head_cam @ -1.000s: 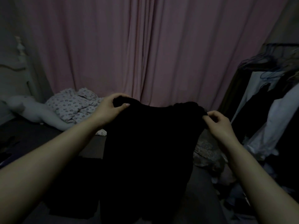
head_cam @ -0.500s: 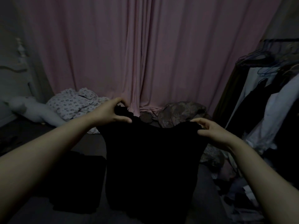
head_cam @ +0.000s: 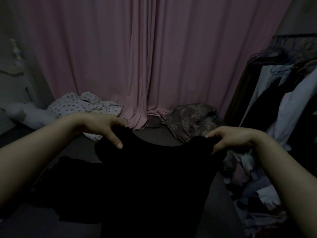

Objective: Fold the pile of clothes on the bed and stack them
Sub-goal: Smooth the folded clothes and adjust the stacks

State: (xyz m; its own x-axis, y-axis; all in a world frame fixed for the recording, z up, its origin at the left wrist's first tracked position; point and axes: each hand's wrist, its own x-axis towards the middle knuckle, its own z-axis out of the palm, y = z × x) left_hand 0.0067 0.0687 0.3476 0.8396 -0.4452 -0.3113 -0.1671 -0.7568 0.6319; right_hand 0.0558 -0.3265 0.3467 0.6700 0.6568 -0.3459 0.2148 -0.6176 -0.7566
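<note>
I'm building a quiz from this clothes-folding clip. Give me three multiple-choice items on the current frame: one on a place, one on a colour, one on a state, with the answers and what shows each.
1. Where does the floral-print garment lie?
A. at the far left of the bed, before the curtain
B. on the clothes rack
C. in the right hand

2. What colour is the curtain?
A. green
B. pink
C. yellow

3. How is the black garment held?
A. by one hand only
B. lying untouched
C. by both hands at its upper corners

Answers:
1 A: the floral-print garment sits crumpled on the bed, far left, below the curtain.
2 B: the curtain reads dusty pink.
3 C: the left hand and the right hand each grip an upper corner of the black garment.
</note>
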